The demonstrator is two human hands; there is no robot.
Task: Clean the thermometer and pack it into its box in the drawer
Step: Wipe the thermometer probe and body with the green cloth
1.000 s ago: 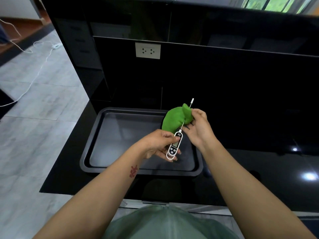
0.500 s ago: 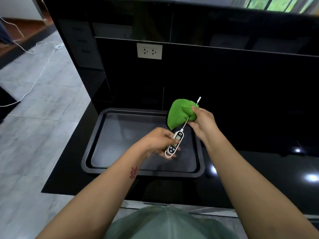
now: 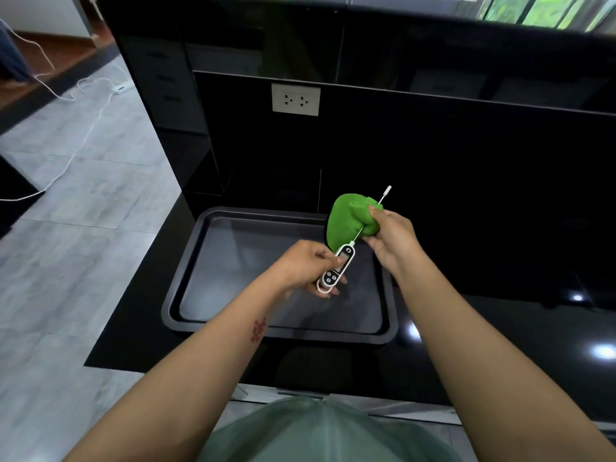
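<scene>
- Left hand (image 3: 306,266): fingers (image 3: 338,261) clenched around the white thermometer (image 3: 336,270) body, buttons facing up.
- Right hand (image 3: 391,235): fingers (image 3: 375,213) pinch a green cloth (image 3: 346,220) around the thin probe (image 3: 386,191), whose white tip pokes out beyond the cloth.
- Both hands hold the thermometer in the air above the far right corner of a black tray (image 3: 186,285).
- The tray sits at the glossy black worktop's (image 3: 500,345) left edge.

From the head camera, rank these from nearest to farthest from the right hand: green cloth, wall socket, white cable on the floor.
1. green cloth, in the right hand
2. wall socket, up on the black panel
3. white cable, far left on the floor
</scene>
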